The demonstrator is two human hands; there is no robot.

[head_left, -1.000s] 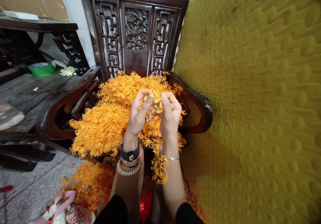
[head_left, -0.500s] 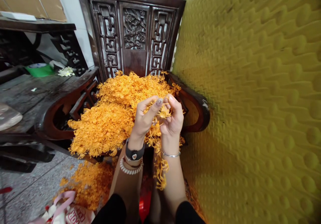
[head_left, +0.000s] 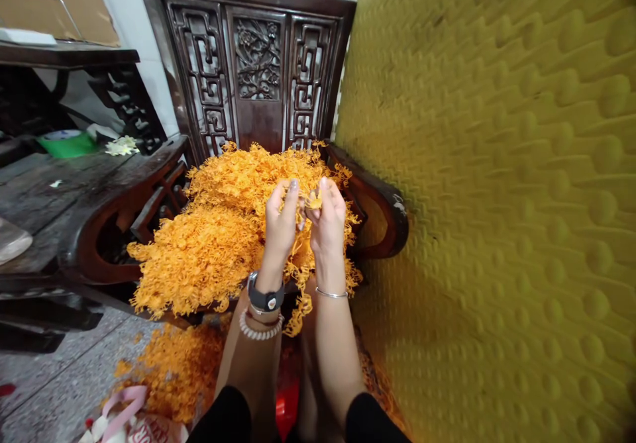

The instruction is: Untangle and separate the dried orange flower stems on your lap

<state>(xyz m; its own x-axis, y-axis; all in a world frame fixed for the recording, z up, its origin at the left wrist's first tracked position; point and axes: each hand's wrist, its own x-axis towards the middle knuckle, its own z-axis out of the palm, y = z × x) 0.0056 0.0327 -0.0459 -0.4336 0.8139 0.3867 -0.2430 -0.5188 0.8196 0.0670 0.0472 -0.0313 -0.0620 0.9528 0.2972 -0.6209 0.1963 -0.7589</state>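
My left hand (head_left: 281, 221) and my right hand (head_left: 328, 221) are raised close together over a heap of orange, spidery, thin-pronged pieces (head_left: 209, 251). Thumb and fingers are pinched on both hands. Between them is a small orange pronged piece (head_left: 315, 201), gripped by my right fingertips; the left fingertips close on its near strands, partly hidden. A loose strand of linked orange pieces (head_left: 298, 314) dangles below, between my forearms. The heap fills the seat of a dark carved wooden chair (head_left: 261, 122).
A textured yellow panel (head_left: 487, 185) rises close on the right. To the left, a dark wooden surface (head_left: 34, 195) bears a green tape roll (head_left: 68, 144) and a pale flower (head_left: 122, 146). More orange pieces (head_left: 176, 363) lie on the floor by a pink-handled bag (head_left: 149, 428).
My hands have moved slightly left and come upright, with the fingertips drawn apart. The dangling strand has swung left, away from my right forearm. The view has shifted a little.
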